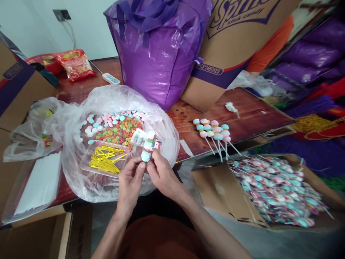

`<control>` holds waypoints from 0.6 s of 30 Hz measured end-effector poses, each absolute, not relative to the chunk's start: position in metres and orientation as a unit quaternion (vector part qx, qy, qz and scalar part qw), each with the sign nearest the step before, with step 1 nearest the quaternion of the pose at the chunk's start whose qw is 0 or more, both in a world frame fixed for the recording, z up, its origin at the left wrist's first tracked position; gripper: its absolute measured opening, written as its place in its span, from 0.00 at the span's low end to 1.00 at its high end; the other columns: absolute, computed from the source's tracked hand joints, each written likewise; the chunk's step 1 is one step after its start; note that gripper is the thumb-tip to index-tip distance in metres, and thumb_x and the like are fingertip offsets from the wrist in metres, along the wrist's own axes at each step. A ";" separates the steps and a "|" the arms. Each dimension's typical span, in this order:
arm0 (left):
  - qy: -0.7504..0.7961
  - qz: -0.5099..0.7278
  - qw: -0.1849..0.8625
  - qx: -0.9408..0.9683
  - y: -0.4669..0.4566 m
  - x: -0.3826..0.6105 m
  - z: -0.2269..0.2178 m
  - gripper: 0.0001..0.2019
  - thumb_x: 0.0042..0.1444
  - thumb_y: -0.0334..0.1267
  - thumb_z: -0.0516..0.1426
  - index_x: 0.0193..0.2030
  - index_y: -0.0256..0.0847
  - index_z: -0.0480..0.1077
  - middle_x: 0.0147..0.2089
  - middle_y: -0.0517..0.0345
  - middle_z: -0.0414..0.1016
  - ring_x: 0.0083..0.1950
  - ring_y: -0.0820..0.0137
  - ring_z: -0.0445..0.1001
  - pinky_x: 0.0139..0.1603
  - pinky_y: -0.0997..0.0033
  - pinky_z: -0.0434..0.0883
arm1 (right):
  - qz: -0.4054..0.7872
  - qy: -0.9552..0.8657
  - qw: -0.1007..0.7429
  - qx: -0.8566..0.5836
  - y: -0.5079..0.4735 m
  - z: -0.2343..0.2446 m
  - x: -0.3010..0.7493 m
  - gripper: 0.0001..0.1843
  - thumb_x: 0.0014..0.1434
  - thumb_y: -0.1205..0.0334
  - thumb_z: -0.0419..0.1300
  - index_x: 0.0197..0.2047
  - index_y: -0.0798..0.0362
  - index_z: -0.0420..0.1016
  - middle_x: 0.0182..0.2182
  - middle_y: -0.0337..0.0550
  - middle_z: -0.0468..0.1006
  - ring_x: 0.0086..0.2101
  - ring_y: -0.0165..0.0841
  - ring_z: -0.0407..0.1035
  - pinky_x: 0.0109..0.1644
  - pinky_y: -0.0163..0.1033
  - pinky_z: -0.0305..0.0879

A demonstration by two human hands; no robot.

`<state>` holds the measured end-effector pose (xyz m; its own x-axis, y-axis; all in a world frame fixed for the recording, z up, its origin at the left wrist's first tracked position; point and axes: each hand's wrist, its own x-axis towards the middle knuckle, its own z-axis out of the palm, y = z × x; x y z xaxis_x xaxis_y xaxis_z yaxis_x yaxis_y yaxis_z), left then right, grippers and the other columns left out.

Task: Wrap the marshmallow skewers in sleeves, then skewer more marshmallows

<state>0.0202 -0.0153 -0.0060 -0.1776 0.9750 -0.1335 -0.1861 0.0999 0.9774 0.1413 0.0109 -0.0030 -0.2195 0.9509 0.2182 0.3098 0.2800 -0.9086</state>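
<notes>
Both of my hands meet at the lower end of a candy stick [148, 145], which has stacked white, green and blue sweets in a clear printed wrapper. My left hand [131, 180] pinches near the bottom sweet with thumb and forefinger. Close beside it, my right hand [163, 174] has its fingers closed on the wrapper's lower part. The stick's own lower end is hidden by the fingers. Left of my hands, a clear tray [83, 163] holds yellow twist ties [106, 158]. Beyond it lie colourful ring sweets [118, 131] and pastel round sweets [107, 118] on a plastic bag [81, 189].
Several unwrapped candy sticks [212, 129] lie on the table's right part. A cardboard box [221, 194] of wrapped ones stands lower right. White sticks [40, 181] lie at left. A large purple bag [159, 61] and a carton [229, 46] stand behind.
</notes>
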 end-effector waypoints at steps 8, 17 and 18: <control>0.439 0.528 0.705 0.175 0.005 0.024 -0.001 0.18 0.41 0.41 0.73 0.27 0.33 0.71 0.23 0.66 0.64 0.20 0.85 0.50 0.18 0.85 0.51 | 0.384 -0.645 0.487 -0.446 0.004 -0.018 0.156 0.11 0.71 0.63 0.48 0.41 0.52 0.70 0.32 0.39 0.75 0.29 0.28 0.70 0.33 0.33 0.69; 0.440 0.488 0.749 0.090 0.002 0.036 0.020 0.21 0.35 0.33 0.75 0.33 0.36 0.69 0.26 0.69 0.64 0.21 0.84 0.58 0.17 0.86 0.55 | -0.009 -0.764 0.507 -0.399 0.009 -0.024 0.170 0.10 0.67 0.71 0.55 0.41 0.54 0.78 0.34 0.46 0.80 0.36 0.32 0.74 0.42 0.37 0.71; 0.438 0.487 0.749 0.092 0.001 0.037 0.021 0.20 0.36 0.32 0.75 0.33 0.37 0.69 0.25 0.69 0.64 0.21 0.84 0.58 0.17 0.85 0.56 | -0.021 -0.766 0.507 -0.395 0.010 -0.022 0.170 0.10 0.67 0.71 0.55 0.39 0.54 0.77 0.33 0.46 0.79 0.35 0.32 0.74 0.41 0.36 0.71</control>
